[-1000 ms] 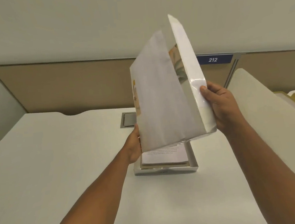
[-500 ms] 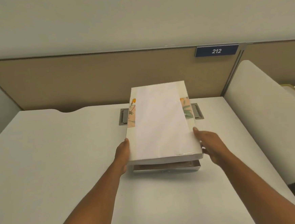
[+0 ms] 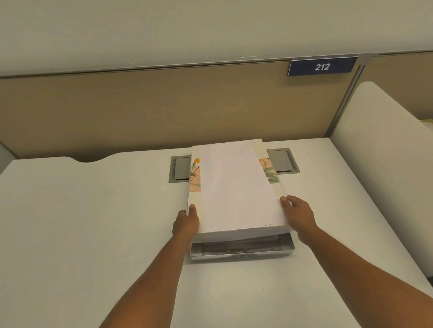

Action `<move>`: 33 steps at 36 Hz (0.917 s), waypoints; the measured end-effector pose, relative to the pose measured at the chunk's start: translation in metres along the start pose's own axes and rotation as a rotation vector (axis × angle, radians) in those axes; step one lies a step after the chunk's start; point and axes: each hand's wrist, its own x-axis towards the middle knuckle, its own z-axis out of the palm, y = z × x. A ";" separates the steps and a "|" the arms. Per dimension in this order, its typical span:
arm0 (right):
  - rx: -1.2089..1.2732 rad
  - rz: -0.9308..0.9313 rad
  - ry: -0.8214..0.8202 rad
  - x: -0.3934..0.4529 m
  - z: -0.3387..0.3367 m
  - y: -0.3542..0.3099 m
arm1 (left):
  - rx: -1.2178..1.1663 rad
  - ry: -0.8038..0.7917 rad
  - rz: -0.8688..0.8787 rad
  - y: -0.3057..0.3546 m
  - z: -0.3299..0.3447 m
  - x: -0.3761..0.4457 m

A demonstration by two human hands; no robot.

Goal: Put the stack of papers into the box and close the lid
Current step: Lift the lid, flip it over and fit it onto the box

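A white lid (image 3: 234, 188) with a floral strip showing at both sides lies almost flat over the silver box (image 3: 242, 252) on the desk. The box's near wall and a dark gap still show under the lid's front edge. The papers inside are hidden by the lid. My left hand (image 3: 186, 222) grips the lid's left side near the front corner. My right hand (image 3: 298, 213) holds the lid's right side opposite it.
The white desk (image 3: 86, 238) ends at a tan partition (image 3: 128, 111) with a blue "212" plate (image 3: 322, 66). A grey cable hatch (image 3: 284, 161) sits behind the box. A white curved panel (image 3: 392, 176) rises at the right.
The lid swung down from nearly upright to almost flat over the box. Both hands came down with it, and the papers went out of sight beneath it.
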 end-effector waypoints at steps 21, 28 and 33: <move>-0.138 -0.012 -0.050 -0.050 -0.010 0.054 | -0.150 -0.148 -0.115 -0.054 -0.020 -0.042; -0.087 0.048 -0.098 -0.055 -0.021 0.065 | -0.123 -0.123 -0.088 -0.075 -0.015 -0.061; -0.188 0.052 -0.107 -0.061 -0.024 0.077 | 0.042 -0.073 -0.031 -0.090 -0.003 -0.077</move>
